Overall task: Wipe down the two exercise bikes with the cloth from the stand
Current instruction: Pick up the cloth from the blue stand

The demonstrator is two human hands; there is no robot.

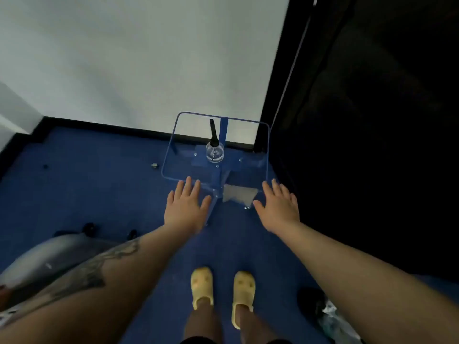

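Note:
A blue stand with a clear top (173,135) stands ahead of me against the white wall. A grey folded cloth (239,193) lies on its near right part. A clear spray bottle with a black nozzle (214,150) stands near the middle of the top. My left hand (186,207) hovers flat and open at the stand's near left edge, holding nothing. My right hand (279,207) is spread open just right of the cloth, its thumb close to the cloth's corner. Whether it touches the cloth I cannot tell.
A grey rounded part of an exercise bike (49,256) sits at the lower left on the blue carpet (99,182). A dark glass wall (372,120) runs along the right. Dark equipment (320,309) shows at the lower right. My feet in yellow slippers (223,291) stand below.

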